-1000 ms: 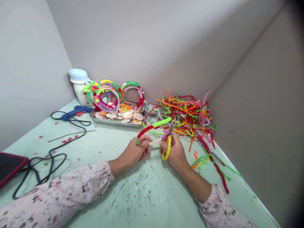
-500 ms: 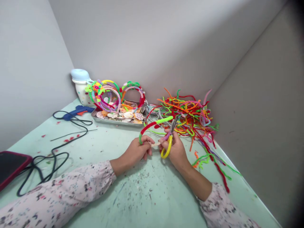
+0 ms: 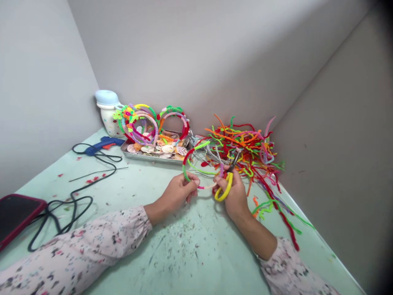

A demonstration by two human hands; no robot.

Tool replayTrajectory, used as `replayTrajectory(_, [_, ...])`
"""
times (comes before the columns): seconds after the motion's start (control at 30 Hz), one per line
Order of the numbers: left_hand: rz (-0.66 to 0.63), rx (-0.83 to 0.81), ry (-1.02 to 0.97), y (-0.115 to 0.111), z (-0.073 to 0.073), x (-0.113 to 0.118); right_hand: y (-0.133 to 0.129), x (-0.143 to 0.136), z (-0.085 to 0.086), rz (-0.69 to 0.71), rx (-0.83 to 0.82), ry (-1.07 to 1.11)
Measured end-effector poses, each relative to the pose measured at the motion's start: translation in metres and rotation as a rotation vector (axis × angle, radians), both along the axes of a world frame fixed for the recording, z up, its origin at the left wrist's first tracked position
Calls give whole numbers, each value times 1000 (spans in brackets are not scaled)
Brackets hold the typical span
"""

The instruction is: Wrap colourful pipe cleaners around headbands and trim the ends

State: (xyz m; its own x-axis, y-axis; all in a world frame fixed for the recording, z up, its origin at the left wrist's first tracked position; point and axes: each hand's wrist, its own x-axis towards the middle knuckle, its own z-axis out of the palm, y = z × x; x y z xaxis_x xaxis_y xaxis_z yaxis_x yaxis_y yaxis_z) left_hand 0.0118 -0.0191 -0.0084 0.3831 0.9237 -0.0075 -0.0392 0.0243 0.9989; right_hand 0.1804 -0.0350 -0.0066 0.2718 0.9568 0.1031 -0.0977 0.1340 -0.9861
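A curved headband (image 3: 188,157) wrapped in red, green, pink, cream and purple fuzzy wire hangs between my hands, its light green end pointing up. My left hand (image 3: 181,190) pinches its green part at the lower left. On the right side, my right hand (image 3: 235,194) holds the purple part between thumb and fingers. That same hand also carries scissors with yellow handles (image 3: 226,187), their dark blades pointing up and away over the pile of fuzzy wires (image 3: 242,141).
Finished-looking headbands (image 3: 143,123) stand on a metal tray (image 3: 153,157) of shells. Behind it is a white jar with a blue lid (image 3: 107,98). At left lie a blue glue gun (image 3: 102,143), a black cord (image 3: 73,192) and a red-edged phone (image 3: 18,217).
My right hand has shifted slightly right with the scissors, whose blades tilt further right. More of the headband's lower curve, with pink and cream parts, now shows between my hands.
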Motion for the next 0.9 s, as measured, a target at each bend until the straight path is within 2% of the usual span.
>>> replayTrajectory(0.3, [114,-38,-140,3,1,-2,3,7,-6,-41,-3,3])
replayTrajectory(0.43, [179,34,-80,5,0,-3,2,6,-5,-53,31,-18])
replayTrajectory(0.63, [284,120,54,6,-2,-4,-6,1,-5,-85,174,-146])
replayTrajectory(0.9, [265,73,19,9,-8,-6,-16,-5,-4,-103,305,-323])
